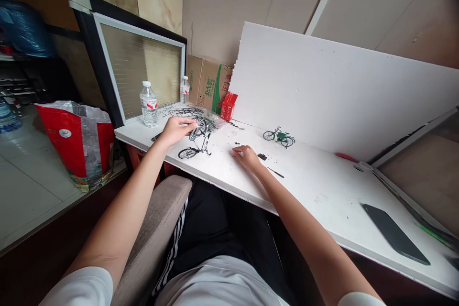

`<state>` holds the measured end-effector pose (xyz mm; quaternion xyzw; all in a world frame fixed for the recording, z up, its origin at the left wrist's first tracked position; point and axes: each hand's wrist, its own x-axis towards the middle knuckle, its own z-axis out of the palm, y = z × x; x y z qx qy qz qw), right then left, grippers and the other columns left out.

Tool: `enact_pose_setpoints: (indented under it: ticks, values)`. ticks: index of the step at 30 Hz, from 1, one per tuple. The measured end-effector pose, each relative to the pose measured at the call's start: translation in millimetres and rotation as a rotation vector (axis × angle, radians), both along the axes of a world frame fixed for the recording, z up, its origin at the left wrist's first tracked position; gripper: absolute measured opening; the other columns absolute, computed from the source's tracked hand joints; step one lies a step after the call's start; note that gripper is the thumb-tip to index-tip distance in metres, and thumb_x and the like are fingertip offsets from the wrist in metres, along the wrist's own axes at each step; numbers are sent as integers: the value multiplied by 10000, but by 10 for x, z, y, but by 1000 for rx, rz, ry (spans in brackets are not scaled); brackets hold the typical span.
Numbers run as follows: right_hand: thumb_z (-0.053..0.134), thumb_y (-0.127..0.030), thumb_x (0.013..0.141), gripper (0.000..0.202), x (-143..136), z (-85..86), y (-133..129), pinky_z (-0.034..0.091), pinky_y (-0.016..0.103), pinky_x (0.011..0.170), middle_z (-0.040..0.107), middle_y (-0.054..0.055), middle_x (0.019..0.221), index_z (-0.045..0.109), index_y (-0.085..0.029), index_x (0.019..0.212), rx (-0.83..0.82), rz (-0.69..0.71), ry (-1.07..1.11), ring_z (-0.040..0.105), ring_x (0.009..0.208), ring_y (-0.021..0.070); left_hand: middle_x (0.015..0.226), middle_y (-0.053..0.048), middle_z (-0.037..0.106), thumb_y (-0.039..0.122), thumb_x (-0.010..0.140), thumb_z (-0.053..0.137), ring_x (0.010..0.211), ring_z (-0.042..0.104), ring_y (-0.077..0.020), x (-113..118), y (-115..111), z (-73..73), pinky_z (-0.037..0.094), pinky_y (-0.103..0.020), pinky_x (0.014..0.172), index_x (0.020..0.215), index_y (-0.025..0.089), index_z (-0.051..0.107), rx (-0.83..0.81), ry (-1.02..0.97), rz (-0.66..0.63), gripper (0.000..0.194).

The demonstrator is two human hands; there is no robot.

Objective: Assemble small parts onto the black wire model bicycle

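Note:
Between the thumb and fingers of my left hand (177, 129) is a small black model bicycle (193, 148), pinched by one wheel and tilted over the white table (222, 158). My right hand (246, 158) rests low on the tabletop with its fingertips pinched together; whatever they hold, if anything, is too small to make out. Just beyond those fingertips lies a tiny black part (237, 143). A black block-like piece (263, 157) and a thin dark blade-shaped tool (275, 172) lie to the right of this hand. Farther back stands a green and black model bicycle (278, 137).
Black part frames (179, 111) and a clear plastic bag (215, 122) lie behind my left hand. Two water bottles (148, 105), a red box (228, 106) and a carton (210, 83) stand at the back left. A dark phone-like slab (394, 233) lies at right.

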<state>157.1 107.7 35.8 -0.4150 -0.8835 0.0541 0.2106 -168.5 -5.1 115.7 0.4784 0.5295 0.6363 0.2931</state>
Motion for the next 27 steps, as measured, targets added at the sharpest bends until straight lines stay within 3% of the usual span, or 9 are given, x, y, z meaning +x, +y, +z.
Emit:
enact_pose_setpoints:
  ticks: [12,19,27]
  values:
    - [547,-185,1106,276,-286,-58,52,514,301,966,785,127,1204,823,-190,1120,50,-79,-174,672,1196,255,1243,-178,825,580,561,1064,1118,761,-300,62,-122,139,620,-442,957,1016,144,874,-42,-123,-228,659]
    - [510,-272,1135,280,-318,-65,54,497,359,990,743,183,1285,760,-150,1165,62,-101,-247,628,1230,296,1162,-172,839,592,597,1047,1108,760,-295,118,-121,124,609,-440,946,1055,150,873,-47,-106,-280,660]
    - [475,-273,1143,299,-262,-90,70,477,361,1034,760,155,1294,753,-171,1183,51,-158,-225,633,1256,284,1226,-168,828,599,592,1050,1130,760,-299,45,-104,106,610,-458,984,1035,156,876,-44,-95,-262,650]
